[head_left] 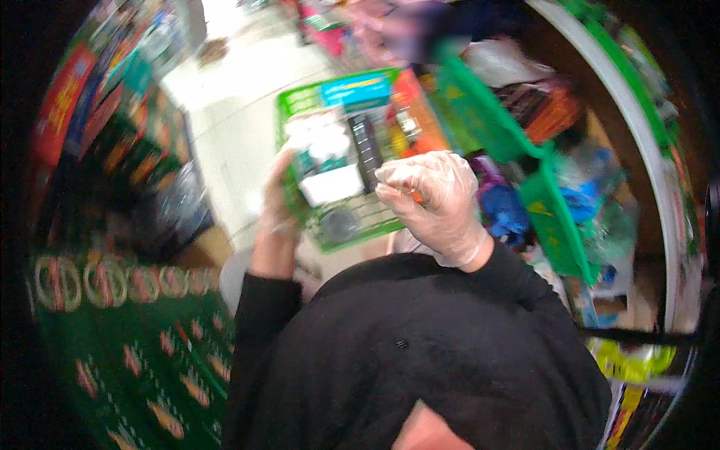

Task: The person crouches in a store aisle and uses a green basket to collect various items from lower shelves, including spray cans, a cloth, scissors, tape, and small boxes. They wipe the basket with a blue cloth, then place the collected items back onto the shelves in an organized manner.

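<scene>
A green plastic basket [286, 101] is in front of my body, tilted in view. My left hand [279, 180], in a clear plastic glove, grips the basket's left side. My right hand [436, 202], gloved the same way, is over the basket's right side with its fingers curled; a bit of orange shows between thumb and fingers, but whether it is held cannot be told. Inside lie a white and teal package [323, 146], a black ridged item [364, 143], a blue packet [357, 91], an orange-red packet [427, 121] and a round clear item [340, 224].
Green plastic bins [489, 112] with bagged goods stand at the right, beside a curved white shelf edge [635, 124]. Green printed cartons [140, 354] fill the lower left. Packed shelves line the upper left. Pale floor tiles [225, 129] run ahead. A blurred person [427, 34] is at the top.
</scene>
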The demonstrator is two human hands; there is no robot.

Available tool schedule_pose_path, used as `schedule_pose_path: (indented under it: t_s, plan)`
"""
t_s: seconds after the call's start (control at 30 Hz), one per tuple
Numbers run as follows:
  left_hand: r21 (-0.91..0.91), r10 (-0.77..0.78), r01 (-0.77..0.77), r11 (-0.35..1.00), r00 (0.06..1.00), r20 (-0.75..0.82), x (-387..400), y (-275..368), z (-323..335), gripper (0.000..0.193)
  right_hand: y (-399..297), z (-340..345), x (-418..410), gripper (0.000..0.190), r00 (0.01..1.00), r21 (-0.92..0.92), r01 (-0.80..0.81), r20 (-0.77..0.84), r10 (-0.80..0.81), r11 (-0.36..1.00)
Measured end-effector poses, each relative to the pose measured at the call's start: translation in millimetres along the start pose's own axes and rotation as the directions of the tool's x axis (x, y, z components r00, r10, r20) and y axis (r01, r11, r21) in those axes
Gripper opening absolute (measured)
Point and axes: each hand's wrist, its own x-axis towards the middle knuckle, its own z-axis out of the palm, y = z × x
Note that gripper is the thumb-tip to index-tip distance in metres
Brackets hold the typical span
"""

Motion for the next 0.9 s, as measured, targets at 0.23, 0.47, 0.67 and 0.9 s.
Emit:
schedule_pose_path:
  t_s: [0.23, 0.47, 0.67, 0.9]
  plan:
    - [0.091, -0.078, 0.085, 0.992, 0.994, -0.082, 8.4, 4.5, 22.6, 0.057, 91.8, -2.4, -48.6, 0.040, 0.742, 0.670, -0.471, -0.051, 0.669, 0.574]
    - [0.108, -0.117, 0.119, 0.987, 0.993, -0.028, -6.2, 9.6, 39.3, 0.065, 67.6, -40.4, -61.5, 0.060, 0.528, 0.751, -0.603, 0.628, 0.571, -0.269]
    - [0.148, -0.179, 0.167, 0.975, 0.981, 0.074, -11.3, 3.2, 63.0, 0.067, 50.7, -57.6, -70.8, 0.056, 0.599, 0.823, -0.485, 0.558, 0.574, -0.295]
    - [0.198, -0.263, 0.233, 0.952, 0.954, 0.144, -33.1, 26.8, 124.6, 0.068, 12.9, -107.3, -60.6, 0.072, 0.664, 0.891, -0.376, 0.450, 0.597, -0.253]
